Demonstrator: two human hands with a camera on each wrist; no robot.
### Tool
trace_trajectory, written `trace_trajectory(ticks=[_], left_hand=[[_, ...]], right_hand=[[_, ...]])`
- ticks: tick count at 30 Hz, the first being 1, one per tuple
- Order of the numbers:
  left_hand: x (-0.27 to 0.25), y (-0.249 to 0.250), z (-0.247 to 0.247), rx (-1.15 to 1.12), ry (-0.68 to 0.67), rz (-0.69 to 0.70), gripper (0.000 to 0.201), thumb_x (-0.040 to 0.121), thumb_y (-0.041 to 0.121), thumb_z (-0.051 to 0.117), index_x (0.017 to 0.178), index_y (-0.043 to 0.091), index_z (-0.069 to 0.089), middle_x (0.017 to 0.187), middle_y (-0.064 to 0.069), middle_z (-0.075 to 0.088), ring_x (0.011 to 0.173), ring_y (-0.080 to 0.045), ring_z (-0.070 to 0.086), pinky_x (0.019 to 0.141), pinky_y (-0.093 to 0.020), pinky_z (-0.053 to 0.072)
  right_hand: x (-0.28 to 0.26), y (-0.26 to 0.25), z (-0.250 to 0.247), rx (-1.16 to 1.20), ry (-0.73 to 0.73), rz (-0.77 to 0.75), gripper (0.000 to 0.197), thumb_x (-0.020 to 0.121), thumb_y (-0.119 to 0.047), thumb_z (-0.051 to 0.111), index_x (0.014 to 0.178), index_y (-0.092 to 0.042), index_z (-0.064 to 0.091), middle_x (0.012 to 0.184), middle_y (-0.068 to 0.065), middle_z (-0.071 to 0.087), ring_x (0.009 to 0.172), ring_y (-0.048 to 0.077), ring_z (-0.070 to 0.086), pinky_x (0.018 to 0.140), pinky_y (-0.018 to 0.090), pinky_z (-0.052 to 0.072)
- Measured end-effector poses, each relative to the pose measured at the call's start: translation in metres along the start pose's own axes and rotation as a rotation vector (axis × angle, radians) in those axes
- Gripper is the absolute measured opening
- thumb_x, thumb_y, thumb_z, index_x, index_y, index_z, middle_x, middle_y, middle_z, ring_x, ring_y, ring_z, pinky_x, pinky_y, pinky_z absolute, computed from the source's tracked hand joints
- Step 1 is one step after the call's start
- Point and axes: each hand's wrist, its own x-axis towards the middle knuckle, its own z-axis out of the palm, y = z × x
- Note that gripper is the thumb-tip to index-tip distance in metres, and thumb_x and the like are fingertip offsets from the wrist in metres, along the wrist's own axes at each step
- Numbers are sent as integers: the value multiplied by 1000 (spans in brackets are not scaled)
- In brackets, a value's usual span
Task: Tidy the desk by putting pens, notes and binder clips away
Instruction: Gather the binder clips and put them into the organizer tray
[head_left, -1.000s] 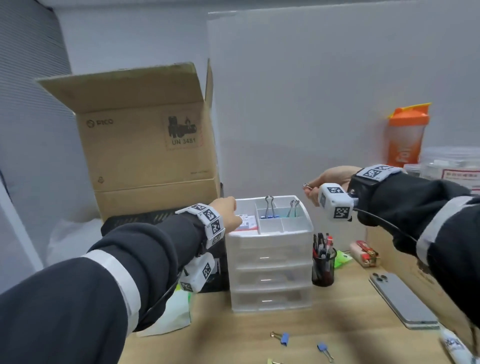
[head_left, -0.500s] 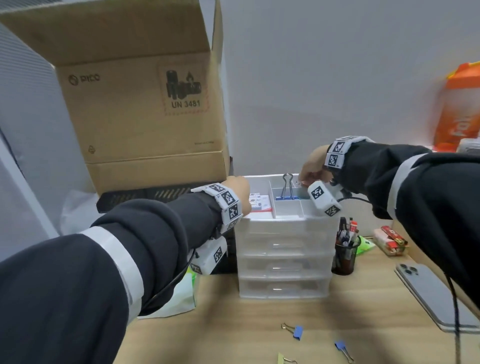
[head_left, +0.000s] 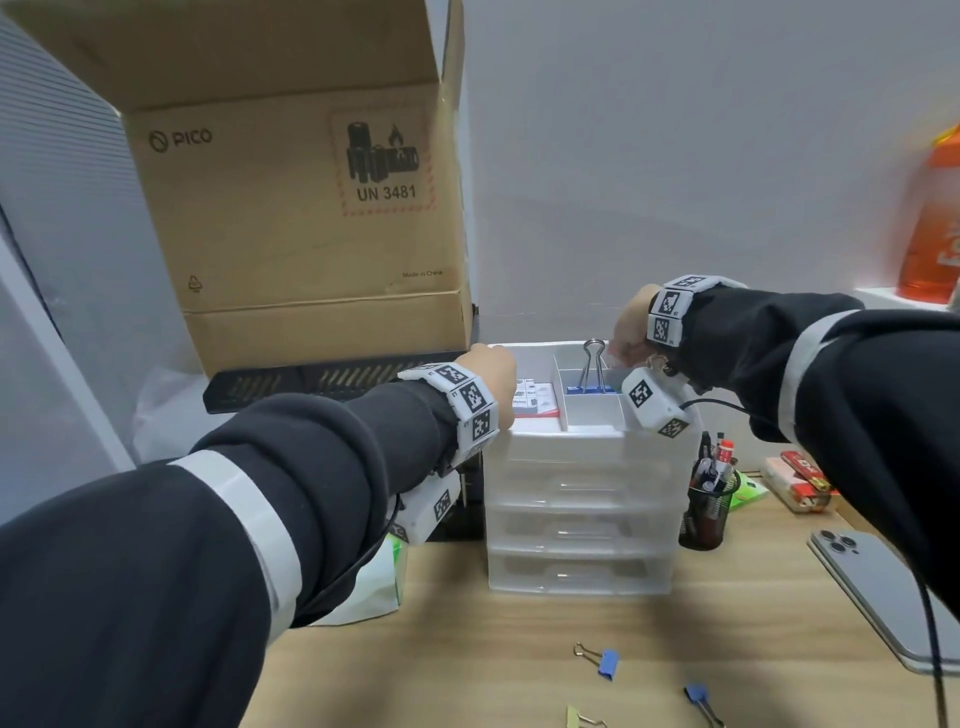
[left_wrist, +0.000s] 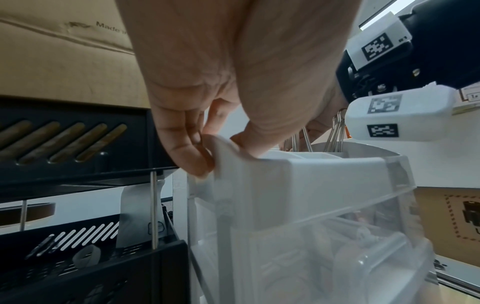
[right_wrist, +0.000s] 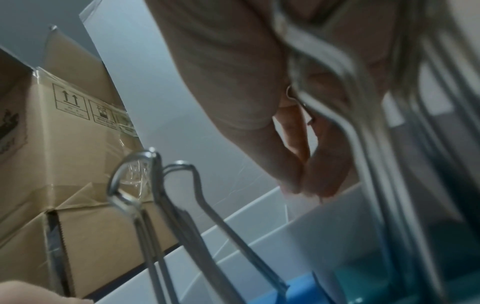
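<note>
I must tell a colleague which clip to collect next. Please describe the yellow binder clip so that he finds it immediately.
Start at the white drawer unit on the wooden desk. Three small binder clips lie in front of it. The yellow binder clip lies at the picture's bottom edge; its neighbours are blue.

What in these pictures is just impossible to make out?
- Head view: the right hand fingertips, hidden behind the wrist camera.
- Right wrist view: the clip beside that hand is blurred; whether the fingers still pinch it is unclear.
- Head view: the drawers contents, too hazy through the plastic.
- Head view: the yellow clip, cut by the bottom edge.
</note>
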Motion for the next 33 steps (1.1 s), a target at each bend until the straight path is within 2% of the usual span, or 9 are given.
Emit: trace_trajectory(ticks=[4,7,11,16,20,24,27,30,33], left_hand=[[1,-2,1,-56,24,-1,10,95,14,56,97,10,48,72,-2,36,62,-13,44,47,-19,33],[3,-6,6,-103,30,-18,19,93,15,59,81,11,44,72,-2,41,57,-11,41,46,-20,32],[2,-11,10,-184,64,-18,13,92,14,58,94,8,47,78,-4,47,58,-12,44,46,-22,33],[-4,-16,13,-315,92,-34,13,91,18,52,99,9,47,81,-3,50,62,-16,46,50,-27,35],[-23,-15,33,-576,166,-169,37,96,32,46,122,5,41,99,-10,56,81,-28,57,64,-32,40],[-53,-18,60,-731,236,-321,40,96,33,44,123,3,40,105,-14,59,82,-31,54,70,-34,39],[-83,-23,82,-630,73,-330,39,90,31,50,114,0,53,86,-9,58,71,-27,54,65,-30,40],[-117,-18,103,-520,-224,-230,23,83,28,58,82,5,59,79,-12,66,60,-25,62,56,-27,51],[-143,-8,125,-461,-440,-123,16,88,21,65,85,8,57,80,-9,66,58,-20,63,50,-25,52]], right_hand=[[-1,-1,1,82,-6,4,32,98,-11,49,66,-11,52,69,0,51,59,13,47,59,20,41],[0,-1,2,141,-26,21,27,96,-6,52,70,-4,57,73,6,57,66,21,55,64,27,47],[3,0,6,277,10,58,14,96,-8,51,96,-1,63,94,16,63,83,29,58,69,33,49],[-2,20,5,589,231,127,17,83,-10,65,91,5,68,75,17,68,69,31,63,79,42,57],[-24,39,4,830,468,141,4,81,-5,58,77,-6,57,68,11,58,52,20,55,46,22,47],[-42,67,26,991,561,219,8,85,-3,53,92,-7,55,83,12,59,65,21,60,54,25,52],[-54,94,61,1018,419,194,28,81,-10,60,109,-6,60,87,10,63,73,25,67,51,24,54],[-70,104,109,866,81,195,26,86,-11,63,108,4,62,82,13,72,67,25,70,69,35,56],[-96,90,156,597,-163,235,24,90,-12,62,106,5,63,99,19,74,89,30,71,77,36,47]])
